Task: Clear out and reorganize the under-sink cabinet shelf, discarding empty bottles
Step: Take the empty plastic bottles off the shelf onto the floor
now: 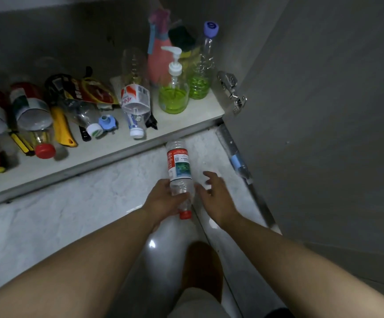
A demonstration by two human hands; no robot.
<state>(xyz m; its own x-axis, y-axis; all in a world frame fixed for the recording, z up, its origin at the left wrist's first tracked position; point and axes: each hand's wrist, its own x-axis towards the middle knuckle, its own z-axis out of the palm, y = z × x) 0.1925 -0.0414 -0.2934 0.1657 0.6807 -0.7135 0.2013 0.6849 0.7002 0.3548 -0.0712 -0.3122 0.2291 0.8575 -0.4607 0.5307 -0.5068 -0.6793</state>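
The clear plastic bottle (179, 166) with the red-and-green label hangs in the middle of the frame, just below the front edge of the shelf (108, 146) and above the pale floor (71, 214). Its red cap (185, 214) points toward the person and its base toward the shelf. No liquid shows through its walls, so it looks like an empty one for discarding.

The left hand (163, 198) has it: the grip is curled round the bare section between label and cap. The right hand (216, 193) lies just beside the bottle with its fingers spread and loose, holding nothing. Whether its thumb touches the plastic cannot be told.

To do this step well, the left hand should hold lightly, since a thin empty bottle buckles and slips when squeezed. A quick tilt would confirm that nothing sloshes before it goes to the rubbish. The cap is best left on. One hand is enough to carry it, so the right is free for the next bottle.

On the shelf, several bottles lie on their sides in the left half of the frame, close to the edge, and may roll if nudged. The pump bottle (173, 97) and the purple-capped bottle (203, 65), upper centre, hold green liquid and probably stay. The open cabinet door (324, 111) fills the right side.
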